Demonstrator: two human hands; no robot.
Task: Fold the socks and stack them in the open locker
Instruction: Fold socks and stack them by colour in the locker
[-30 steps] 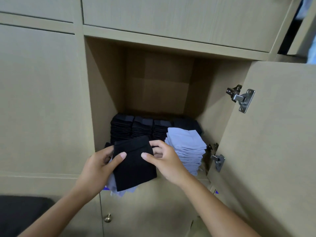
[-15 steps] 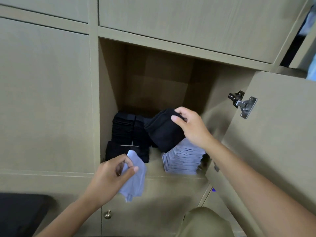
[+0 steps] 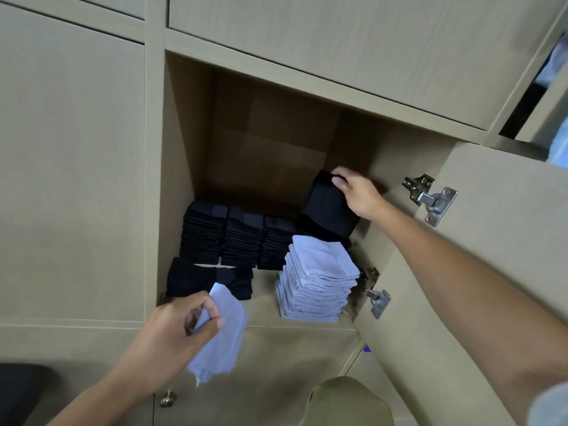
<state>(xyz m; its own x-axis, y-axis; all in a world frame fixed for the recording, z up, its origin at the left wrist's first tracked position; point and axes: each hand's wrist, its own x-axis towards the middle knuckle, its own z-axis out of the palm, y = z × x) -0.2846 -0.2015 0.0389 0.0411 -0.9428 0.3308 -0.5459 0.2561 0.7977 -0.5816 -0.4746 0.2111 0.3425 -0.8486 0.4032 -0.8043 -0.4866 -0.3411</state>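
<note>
My right hand (image 3: pixel 358 192) reaches deep into the open locker (image 3: pixel 184 167) and grips a folded black sock (image 3: pixel 325 207) at its top edge, over the back right black stack. My left hand (image 3: pixel 181 330) holds a folded light blue sock (image 3: pixel 222 333) in front of the locker's lower edge. Inside, stacks of black socks (image 3: pixel 227 235) fill the back row, with a lower black stack (image 3: pixel 209 279) at front left. A tall stack of light blue socks (image 3: pixel 316 281) stands at front right.
The locker door (image 3: pixel 491 256) hangs open to the right, with metal hinges (image 3: pixel 430 198) on its inner side. Closed cabinet doors surround the opening. A small knob (image 3: pixel 167 398) sits on the door below. A dark seat corner (image 3: pixel 21 392) is at bottom left.
My right hand has carried the black sock from in front of the locker up and back to the rear right stack. My left hand kept the light blue sock low in front.
</note>
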